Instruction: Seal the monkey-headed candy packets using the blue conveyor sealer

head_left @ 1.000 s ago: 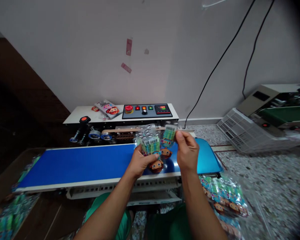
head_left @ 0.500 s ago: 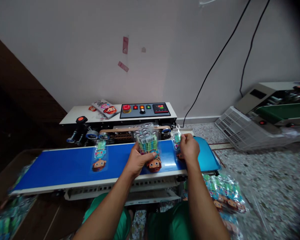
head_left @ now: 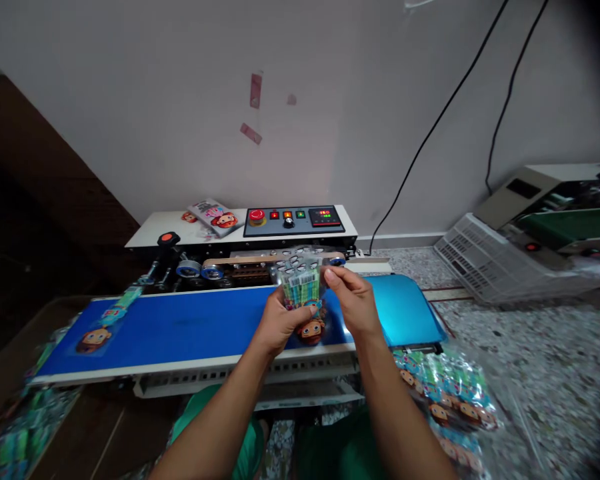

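Note:
My left hand (head_left: pixel 279 325) is closed round a stack of clear packets (head_left: pixel 303 288) printed with a cartoon face, held upright over the blue conveyor belt (head_left: pixel 180 327). My right hand (head_left: pixel 353 301) pinches the right edge of the top packet in that stack. One packet (head_left: pixel 100 330) lies flat at the belt's far left end. The sealing machine (head_left: pixel 260 243) with its control panel (head_left: pixel 293 219) stands behind the belt.
More packets are heaped on the floor at right (head_left: pixel 447 393) and in a brown tray at left (head_left: pixel 15 427). A packet (head_left: pixel 215 217) lies on the machine's top. A second sealer (head_left: pixel 545 230) rests on the floor at right. Cables run down the wall.
My right hand set a packet on the belt at the right, then came back to the stack. The packet on the belt has travelled to the far left end.

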The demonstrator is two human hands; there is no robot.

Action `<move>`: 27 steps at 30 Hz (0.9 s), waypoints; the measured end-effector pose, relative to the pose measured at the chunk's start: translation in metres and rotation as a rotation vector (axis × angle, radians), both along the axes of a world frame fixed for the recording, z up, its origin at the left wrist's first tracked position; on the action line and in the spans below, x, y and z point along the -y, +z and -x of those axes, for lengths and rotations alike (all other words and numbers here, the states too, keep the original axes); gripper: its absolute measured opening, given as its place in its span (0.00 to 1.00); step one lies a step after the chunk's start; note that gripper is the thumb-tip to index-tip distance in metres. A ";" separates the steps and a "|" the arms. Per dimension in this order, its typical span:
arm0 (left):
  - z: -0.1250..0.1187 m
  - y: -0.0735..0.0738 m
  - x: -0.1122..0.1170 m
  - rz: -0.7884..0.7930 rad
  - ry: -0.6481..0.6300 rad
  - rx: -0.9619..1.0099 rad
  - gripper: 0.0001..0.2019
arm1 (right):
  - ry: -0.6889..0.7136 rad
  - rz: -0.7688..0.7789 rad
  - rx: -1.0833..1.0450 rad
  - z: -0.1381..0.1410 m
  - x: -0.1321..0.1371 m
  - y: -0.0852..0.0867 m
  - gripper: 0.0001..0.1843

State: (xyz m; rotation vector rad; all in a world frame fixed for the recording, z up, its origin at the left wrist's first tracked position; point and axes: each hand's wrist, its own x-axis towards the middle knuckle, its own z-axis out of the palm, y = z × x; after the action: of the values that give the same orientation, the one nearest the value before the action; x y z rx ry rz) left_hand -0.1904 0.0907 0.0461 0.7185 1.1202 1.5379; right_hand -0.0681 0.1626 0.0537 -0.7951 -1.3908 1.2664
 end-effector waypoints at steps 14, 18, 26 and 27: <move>0.004 -0.001 0.000 0.054 0.012 0.052 0.19 | -0.605 -0.052 0.254 -0.045 -0.029 -0.014 0.17; 0.004 0.001 -0.001 0.059 0.057 0.072 0.21 | -0.666 -0.066 0.789 -0.073 -0.048 -0.031 0.16; -0.001 0.000 -0.001 0.063 0.027 0.038 0.20 | -0.552 -0.038 1.142 -0.044 -0.052 -0.041 0.17; -0.002 0.000 -0.001 0.069 0.026 0.032 0.21 | -0.530 -0.065 1.118 -0.040 -0.052 -0.044 0.17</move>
State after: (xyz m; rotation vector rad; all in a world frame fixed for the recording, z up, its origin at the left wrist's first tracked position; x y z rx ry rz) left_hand -0.1887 0.0918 0.0460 0.6327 1.1568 1.5198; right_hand -0.0280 0.2150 0.0102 -1.8280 -1.8394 0.2954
